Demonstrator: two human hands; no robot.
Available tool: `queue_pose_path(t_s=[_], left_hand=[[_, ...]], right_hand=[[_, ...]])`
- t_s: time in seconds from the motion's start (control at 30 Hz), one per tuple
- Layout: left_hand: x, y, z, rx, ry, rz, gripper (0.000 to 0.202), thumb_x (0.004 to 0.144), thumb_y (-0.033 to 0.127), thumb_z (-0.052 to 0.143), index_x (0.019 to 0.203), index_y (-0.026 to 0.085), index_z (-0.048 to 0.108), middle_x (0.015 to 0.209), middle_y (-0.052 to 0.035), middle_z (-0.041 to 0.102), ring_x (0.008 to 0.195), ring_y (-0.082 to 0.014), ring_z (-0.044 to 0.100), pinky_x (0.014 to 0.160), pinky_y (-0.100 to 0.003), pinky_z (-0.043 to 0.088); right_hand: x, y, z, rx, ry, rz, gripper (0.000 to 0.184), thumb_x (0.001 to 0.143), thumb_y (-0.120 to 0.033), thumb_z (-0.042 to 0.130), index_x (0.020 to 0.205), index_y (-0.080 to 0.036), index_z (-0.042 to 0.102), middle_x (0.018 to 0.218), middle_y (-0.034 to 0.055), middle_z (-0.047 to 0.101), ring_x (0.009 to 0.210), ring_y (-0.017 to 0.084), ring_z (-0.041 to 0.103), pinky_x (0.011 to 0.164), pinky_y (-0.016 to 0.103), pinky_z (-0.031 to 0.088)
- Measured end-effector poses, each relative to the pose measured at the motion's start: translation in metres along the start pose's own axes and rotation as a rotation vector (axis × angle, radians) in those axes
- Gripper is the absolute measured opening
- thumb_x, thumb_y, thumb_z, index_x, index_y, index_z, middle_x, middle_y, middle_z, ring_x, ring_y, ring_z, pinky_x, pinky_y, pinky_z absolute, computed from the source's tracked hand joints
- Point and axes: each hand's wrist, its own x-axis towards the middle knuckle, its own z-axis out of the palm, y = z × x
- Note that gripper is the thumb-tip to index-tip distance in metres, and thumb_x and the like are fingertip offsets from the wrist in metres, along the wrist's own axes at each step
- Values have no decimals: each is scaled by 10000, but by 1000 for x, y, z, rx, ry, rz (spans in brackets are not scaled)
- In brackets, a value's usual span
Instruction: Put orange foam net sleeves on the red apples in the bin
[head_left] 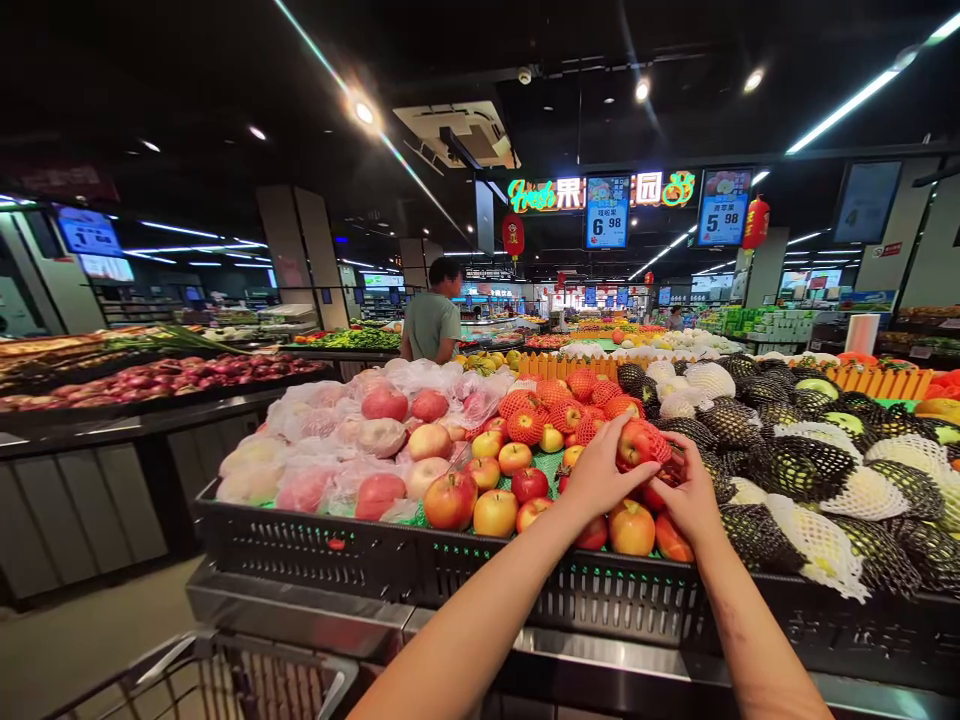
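I reach over a black slatted fruit crate (315, 548) full of red and yellow apples (450, 498). My left hand (596, 472) curls round a red apple in a red foam net (637, 443), held just above the pile. My right hand (686, 495) touches the same apple from the right, its fingers bent on the net's lower edge. More netted apples (525, 425) lie behind, and bagged apples (382, 437) fill the crate's left part.
Fruit in black and white foam nets (810, 460) fills the crate on the right. A shopping cart (217, 680) stands at the lower left. A person in a green shirt (431, 322) stands behind the display. Vegetable stands (150, 380) line the left.
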Motion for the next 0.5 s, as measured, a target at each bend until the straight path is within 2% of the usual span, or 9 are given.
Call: queue_pose_path(t_s=[0.07, 0.17, 0.23, 0.33, 0.5], left_hand=[[2, -5, 4, -120, 63, -44, 774, 801, 415, 803, 1460, 226, 442, 1484, -125, 514, 1356, -317, 491, 1187, -519, 374], [6, -13, 8, -434, 125, -111, 657, 767, 418, 819, 1319, 211, 528, 1370, -119, 590, 1238, -294, 579, 1097, -473, 472], [8, -14, 8, -608, 120, -151, 676, 696, 439, 870, 1238, 192, 550, 1300, -125, 617, 1143, -276, 625, 1023, -434, 524], [6, -13, 7, -747, 144, -189, 755, 600, 493, 933, 1184, 185, 567, 1260, -120, 628, 1100, -252, 639, 1002, -390, 537], [6, -18, -7, -935, 248, -361, 727, 673, 660, 833, 1161, 210, 536, 1275, -113, 619, 1127, -265, 636, 896, -371, 584]], right_hand=[[0, 3, -1, -20, 91, 10, 459, 765, -377, 840, 1127, -226, 603, 1098, 69, 687, 924, 228, 677, 748, 299, 568], [0, 2, -1, -89, 137, -16, 308, 806, -447, 809, 848, -183, 657, 958, 75, 685, 831, 217, 648, 721, 303, 542], [0, 0, -2, -124, 119, -30, 311, 853, -480, 753, 835, -179, 678, 953, 79, 683, 836, 219, 639, 737, 312, 534], [1, 0, -3, -148, 148, 30, 343, 865, -525, 694, 894, -185, 656, 905, 59, 676, 779, 212, 638, 699, 307, 532], [1, 3, -7, -300, 230, 122, 396, 820, -585, 643, 801, -197, 565, 761, 16, 618, 665, 189, 602, 595, 272, 479]])
